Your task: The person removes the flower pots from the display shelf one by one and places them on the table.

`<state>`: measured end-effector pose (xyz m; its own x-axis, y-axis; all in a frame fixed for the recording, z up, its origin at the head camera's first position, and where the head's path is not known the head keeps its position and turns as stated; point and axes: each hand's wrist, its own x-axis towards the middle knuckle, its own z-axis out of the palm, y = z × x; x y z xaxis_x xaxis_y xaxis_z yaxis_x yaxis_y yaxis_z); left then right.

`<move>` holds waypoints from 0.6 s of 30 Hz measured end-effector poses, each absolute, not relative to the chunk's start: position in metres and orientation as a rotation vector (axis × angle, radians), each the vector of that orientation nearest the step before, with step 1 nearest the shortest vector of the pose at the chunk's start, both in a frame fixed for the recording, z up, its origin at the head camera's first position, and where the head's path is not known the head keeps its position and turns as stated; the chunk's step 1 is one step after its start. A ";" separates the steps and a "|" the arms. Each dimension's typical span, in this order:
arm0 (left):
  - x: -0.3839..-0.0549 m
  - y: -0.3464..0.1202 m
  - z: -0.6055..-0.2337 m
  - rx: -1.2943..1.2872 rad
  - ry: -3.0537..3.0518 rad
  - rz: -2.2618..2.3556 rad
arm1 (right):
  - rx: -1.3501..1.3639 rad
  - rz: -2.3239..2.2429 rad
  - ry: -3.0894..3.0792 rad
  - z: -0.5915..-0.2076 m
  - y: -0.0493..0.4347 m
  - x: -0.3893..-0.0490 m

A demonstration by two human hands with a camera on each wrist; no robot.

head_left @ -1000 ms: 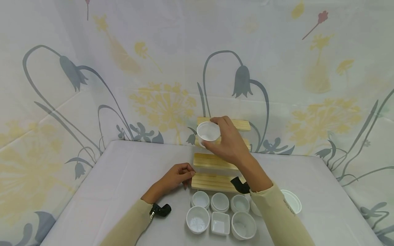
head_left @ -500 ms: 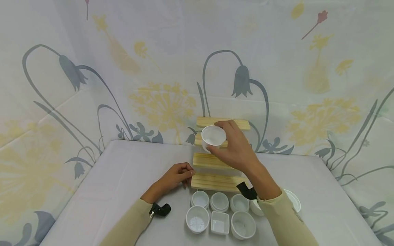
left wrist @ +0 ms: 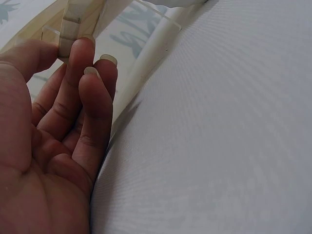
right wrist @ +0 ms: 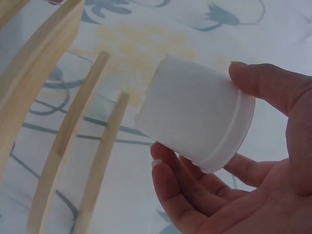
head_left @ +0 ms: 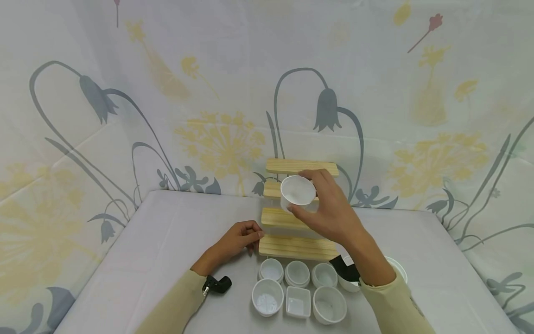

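My right hand [head_left: 329,208] grips a small white pot [head_left: 298,190] by its rim, in front of the wooden tiers. In the right wrist view the thumb presses one side of the pot [right wrist: 190,112] and the fingers curl under the other. It tilts, with its base towards the shelf. At the lower left my left hand [head_left: 239,240] holds the end of the lowest tier of a wooden stepped shelf [head_left: 296,247]. The left wrist view shows thumb and index finger pinching that wooden board [left wrist: 70,29], the other fingers curled below.
In front of the shelf stand several white pots, among them a round one [head_left: 268,298], a square dish [head_left: 298,302] and a larger round one [head_left: 329,305]. A white plate or lid [head_left: 398,269] lies partly behind the right forearm. Patterned cloth [head_left: 225,93] hangs behind.
My right hand has moved right and slightly down and nearer with the white pot, from the upper tiers. The left hand stays at the shelf's lowest tier.
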<state>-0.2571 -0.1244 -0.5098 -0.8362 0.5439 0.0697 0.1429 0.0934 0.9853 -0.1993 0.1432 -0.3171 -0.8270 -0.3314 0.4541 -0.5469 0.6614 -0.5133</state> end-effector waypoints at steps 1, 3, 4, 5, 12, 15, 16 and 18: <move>-0.257 -0.124 -0.510 0.680 2.063 1.801 | 0.697 0.946 -2.556 -0.317 0.144 -0.198; -0.257 -0.124 -0.509 0.682 2.066 1.797 | 0.695 0.948 -2.553 -0.318 0.147 -0.194; -0.256 -0.124 -0.509 0.685 2.068 1.794 | 0.695 0.949 -2.551 -0.319 0.148 -0.193; -0.256 -0.124 -0.509 0.688 2.069 1.791 | 0.694 0.950 -2.549 -0.320 0.149 -0.191; -0.255 -0.125 -0.507 0.685 2.081 1.778 | 0.692 0.939 -2.522 -0.326 0.160 -0.183; -0.254 -0.125 -0.506 0.686 2.081 1.779 | 0.698 0.934 -2.497 -0.328 0.165 -0.181; -0.254 -0.125 -0.506 0.683 2.080 1.781 | 0.702 0.936 -2.486 -0.328 0.166 -0.180; -0.255 -0.125 -0.506 0.682 2.078 1.785 | 0.708 0.936 -2.469 -0.329 0.168 -0.178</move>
